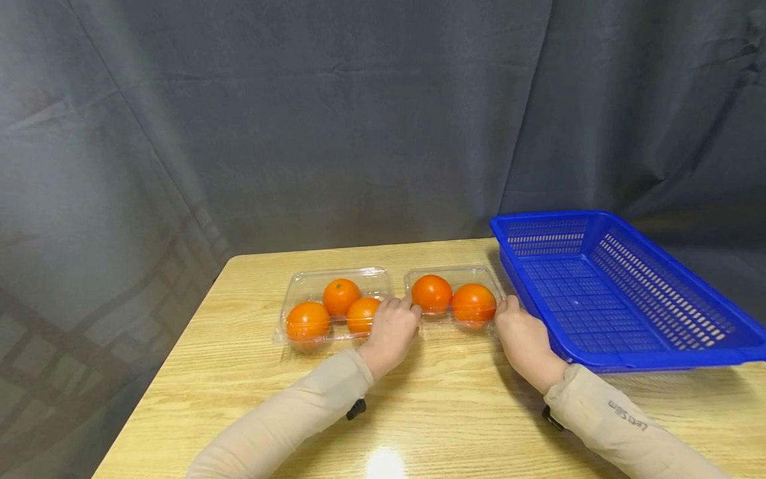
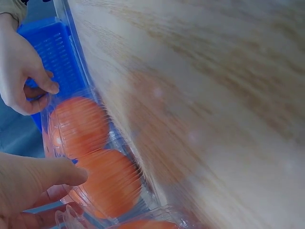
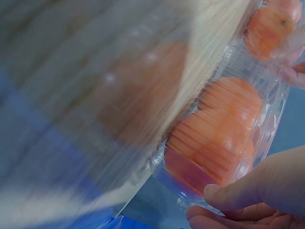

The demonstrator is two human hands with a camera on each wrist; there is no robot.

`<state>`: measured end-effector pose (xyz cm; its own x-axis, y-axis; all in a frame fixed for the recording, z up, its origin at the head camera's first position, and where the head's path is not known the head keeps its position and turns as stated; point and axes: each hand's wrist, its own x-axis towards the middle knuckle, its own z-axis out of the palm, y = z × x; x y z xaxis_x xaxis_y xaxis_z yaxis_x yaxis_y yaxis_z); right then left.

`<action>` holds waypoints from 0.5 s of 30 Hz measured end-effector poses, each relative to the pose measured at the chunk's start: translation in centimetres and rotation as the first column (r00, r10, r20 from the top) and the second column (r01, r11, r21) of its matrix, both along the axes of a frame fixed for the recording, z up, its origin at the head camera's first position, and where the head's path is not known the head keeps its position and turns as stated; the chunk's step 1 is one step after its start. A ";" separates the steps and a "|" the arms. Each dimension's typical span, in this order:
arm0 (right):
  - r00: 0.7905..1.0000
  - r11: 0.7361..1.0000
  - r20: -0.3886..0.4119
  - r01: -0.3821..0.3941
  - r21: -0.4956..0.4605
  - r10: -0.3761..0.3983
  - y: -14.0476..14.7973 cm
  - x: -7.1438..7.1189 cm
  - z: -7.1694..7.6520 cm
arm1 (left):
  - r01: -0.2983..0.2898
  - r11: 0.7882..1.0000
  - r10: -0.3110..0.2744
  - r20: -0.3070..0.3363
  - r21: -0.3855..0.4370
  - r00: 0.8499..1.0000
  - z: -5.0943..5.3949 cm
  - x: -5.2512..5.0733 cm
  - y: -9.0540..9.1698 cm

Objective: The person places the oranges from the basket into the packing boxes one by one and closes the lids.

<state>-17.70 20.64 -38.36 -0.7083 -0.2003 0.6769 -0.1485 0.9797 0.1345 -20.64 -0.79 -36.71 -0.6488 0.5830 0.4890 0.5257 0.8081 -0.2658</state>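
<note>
Two clear plastic clamshell boxes of oranges sit side by side on the table. In the head view, the right box [image 1: 487,276] has two oranges [image 1: 474,305] in it; the left box [image 1: 305,287] has three. My left hand [image 1: 391,334] grips the right box at its left end, close beside the left box. At the opposite end, my right hand [image 1: 528,340] pinches the right box's edge, as the right wrist view shows with the thumb [image 3: 228,193] above and the fingers below. Some left fingers are hidden behind the plastic.
A large blue plastic basket [image 1: 646,362] stands on the right of the table, close to my right hand. Behind the table's back edge hangs a grey curtain [image 1: 359,133]. Bare wood [image 1: 455,412] shows in front of the boxes.
</note>
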 end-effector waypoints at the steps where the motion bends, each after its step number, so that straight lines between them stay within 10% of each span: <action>1: 1.000 1.000 0.001 0.000 0.001 0.000 0.0 0.0 0.0 | 0.001 1.000 -0.001 -0.003 -0.001 1.000 0.0 0.0 0.0; 15: 0.994 1.000 -0.103 -0.016 0.025 0.019 0.0 -0.2 -0.7 | -0.004 1.000 0.004 0.032 -0.013 0.999 0.1 0.0 0.0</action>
<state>-17.91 20.64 -39.09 -0.6308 -0.2294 0.7413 -0.1499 0.9733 0.1736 -20.62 -0.82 -36.59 -0.6665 0.5865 0.4602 0.5310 0.8068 -0.2591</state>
